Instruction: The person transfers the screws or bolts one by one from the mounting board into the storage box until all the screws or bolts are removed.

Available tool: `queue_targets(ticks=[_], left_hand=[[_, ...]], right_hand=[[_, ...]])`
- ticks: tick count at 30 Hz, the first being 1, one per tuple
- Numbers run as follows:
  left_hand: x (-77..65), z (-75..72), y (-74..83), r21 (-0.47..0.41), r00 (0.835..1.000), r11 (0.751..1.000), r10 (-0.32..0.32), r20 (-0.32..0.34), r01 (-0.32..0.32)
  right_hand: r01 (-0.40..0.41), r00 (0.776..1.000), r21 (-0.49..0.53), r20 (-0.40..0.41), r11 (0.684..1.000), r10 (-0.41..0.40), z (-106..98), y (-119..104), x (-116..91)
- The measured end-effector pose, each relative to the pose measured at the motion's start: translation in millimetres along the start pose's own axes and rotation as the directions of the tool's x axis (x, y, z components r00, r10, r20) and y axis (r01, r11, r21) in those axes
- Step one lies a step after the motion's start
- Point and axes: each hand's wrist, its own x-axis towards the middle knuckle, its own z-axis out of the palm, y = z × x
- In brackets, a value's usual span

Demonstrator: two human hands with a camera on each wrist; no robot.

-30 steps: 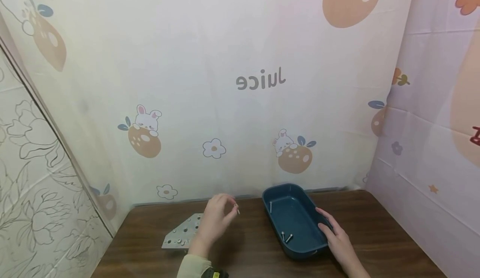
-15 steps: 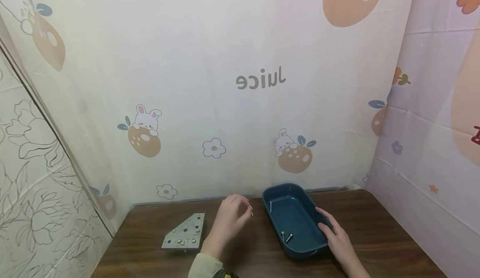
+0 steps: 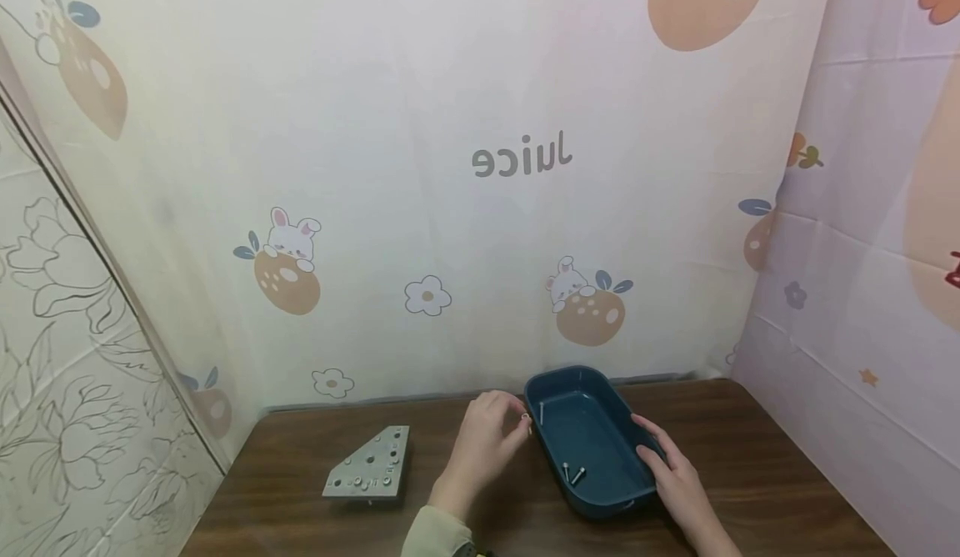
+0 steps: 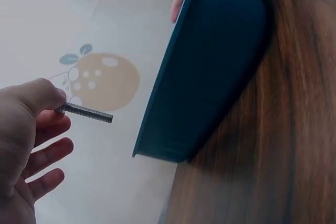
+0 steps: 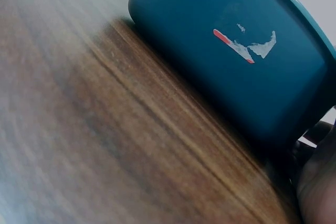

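Between thumb and forefinger, my left hand pinches a threaded metal bolt by its head. The shank points away from the fingers, just outside the left rim of a deep blue plastic tray. Inside the tray lie two bolts close together near the front left, and another bolt by the far left wall. My right hand grips the tray's right rim; in the right wrist view only part of it shows, against the tray's outer wall.
A grey metal plate with a slanted edge, holes and several bolt heads lies on the left of the brown wooden table. A printed cloth hangs behind the table. Torn label scraps cling to the tray's outer wall.
My left hand has moved right with the bolt, from beside the metal plate to the tray's left rim, uncovering the plate. My right hand and the tray have stayed put.
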Motion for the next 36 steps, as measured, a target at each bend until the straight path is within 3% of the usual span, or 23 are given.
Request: queue_targets(ticks=[11, 20, 29, 36], left_hand=[[2.6, 14.2, 18.2, 0.008, 0.999, 1.0, 0.025, 0.028, -0.025], [2.6, 20.9, 27.2, -0.008, 0.994, 1.0, -0.007, 0.105, 0.008], [1.6, 25.8, 31.4, -0.018, 0.978, 0.998, -0.052, 0.204, 0.057], [-1.5, 33.9, 34.1, 0.003, 0.976, 1.0, -0.002, 0.219, 0.001]], right_hand=[[0.001, 1.0, -0.014, -0.005, 1.0, -0.001, -0.8, 1.3, 0.5], [0.001, 1.0, 0.008, 0.01, 1.0, -0.001, -1.0, -1.6, 1.2], [-0.015, 1.0, 0.006, 0.013, 1.0, 0.015, -0.4, -3.1, -0.9], [-0.023, 1.0, 0.007, 0.015, 1.0, 0.023, -0.5, -3.2, 0.7]])
